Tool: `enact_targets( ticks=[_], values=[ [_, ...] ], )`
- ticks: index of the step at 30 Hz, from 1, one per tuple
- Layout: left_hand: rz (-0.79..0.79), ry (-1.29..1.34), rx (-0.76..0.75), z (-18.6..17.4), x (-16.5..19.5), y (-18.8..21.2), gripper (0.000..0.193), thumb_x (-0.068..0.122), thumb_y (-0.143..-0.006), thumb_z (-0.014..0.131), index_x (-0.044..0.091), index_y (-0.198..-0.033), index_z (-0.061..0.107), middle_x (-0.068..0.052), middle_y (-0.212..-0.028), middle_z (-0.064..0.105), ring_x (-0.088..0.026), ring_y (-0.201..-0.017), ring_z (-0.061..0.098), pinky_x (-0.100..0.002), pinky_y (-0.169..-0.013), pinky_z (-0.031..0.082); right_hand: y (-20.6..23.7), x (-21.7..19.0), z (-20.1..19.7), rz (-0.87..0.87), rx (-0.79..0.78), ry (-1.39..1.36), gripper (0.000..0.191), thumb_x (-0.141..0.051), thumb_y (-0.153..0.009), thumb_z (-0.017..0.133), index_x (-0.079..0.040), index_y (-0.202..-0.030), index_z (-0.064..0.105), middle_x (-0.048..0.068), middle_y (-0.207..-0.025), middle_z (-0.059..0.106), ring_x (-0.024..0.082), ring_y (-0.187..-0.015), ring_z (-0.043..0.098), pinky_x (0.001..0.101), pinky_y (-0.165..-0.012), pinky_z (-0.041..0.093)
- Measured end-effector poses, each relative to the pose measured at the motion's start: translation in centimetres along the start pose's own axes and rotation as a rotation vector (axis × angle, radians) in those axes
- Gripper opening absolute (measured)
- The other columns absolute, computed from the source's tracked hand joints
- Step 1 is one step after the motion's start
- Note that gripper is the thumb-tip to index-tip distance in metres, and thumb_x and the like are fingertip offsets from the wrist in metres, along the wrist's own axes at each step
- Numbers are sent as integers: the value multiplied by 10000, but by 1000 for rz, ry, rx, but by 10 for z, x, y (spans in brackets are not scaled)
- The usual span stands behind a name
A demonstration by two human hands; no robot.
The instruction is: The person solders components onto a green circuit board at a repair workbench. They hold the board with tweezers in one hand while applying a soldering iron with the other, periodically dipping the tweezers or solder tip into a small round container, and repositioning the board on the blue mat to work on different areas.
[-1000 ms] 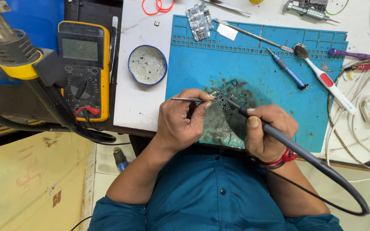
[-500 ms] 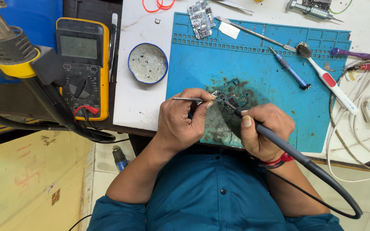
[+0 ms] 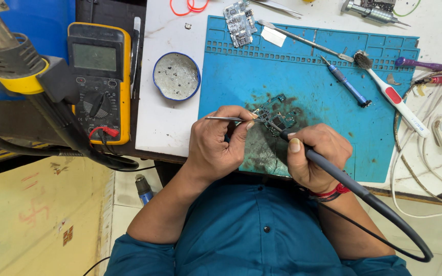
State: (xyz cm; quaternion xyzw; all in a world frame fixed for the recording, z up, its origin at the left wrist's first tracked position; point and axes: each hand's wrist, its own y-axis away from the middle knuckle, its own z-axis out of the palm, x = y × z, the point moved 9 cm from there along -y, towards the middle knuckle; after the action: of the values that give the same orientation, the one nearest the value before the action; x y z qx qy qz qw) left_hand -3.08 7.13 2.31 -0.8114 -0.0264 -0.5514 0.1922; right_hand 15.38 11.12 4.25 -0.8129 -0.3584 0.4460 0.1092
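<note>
Circuit board (image 3: 276, 115), small and dark, lies on my blue work mat (image 3: 384, 138). My left hand (image 3: 220, 145) pinches tweezers (image 3: 227, 119) at its edge; my right hand (image 3: 315, 156) grips a soldering iron (image 3: 333, 171), tip on the board. A round blue-rimmed tin (image 3: 176, 76) of grey crusted residue sits nearby on the table.

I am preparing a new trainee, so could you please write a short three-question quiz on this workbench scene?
1. True or false: the left hand holds tweezers.
2. Which tool does the right hand grip? A) toothbrush B) soldering iron C) screwdriver
3. Fill in: the circuit board lies on a blue ____.

Key: 1 true. 2 B, the soldering iron; the toothbrush and screwdriver lie unused. 3 mat.
</note>
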Motion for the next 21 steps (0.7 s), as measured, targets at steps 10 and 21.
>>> enact_targets(
  ticks=[10, 21],
  values=[
    [-3, 8, -3, 0, 0, -1, 96, 32, -993, 709, 48, -1050, 632, -77, -895, 722, -190, -691, 705, -304, -647, 553, -1, -1, 1, -8, -4, -1, 78, -49, -1003, 636, -33, -965, 570, 118, -849, 699, 247, -693, 658, 318, -620, 522],
    [-9, 12, -5, 0, 0, -1, 90, 22, -987, 708, 44, -1041, 639, -80, -896, 721, -181, -673, 697, -300, -632, 546, -1, 0, 0, -3, 0, -18, 78, -45, -992, 640, -33, -952, 574, 118, -839, 695, 244, -687, 657, 314, -613, 520]
  ],
)
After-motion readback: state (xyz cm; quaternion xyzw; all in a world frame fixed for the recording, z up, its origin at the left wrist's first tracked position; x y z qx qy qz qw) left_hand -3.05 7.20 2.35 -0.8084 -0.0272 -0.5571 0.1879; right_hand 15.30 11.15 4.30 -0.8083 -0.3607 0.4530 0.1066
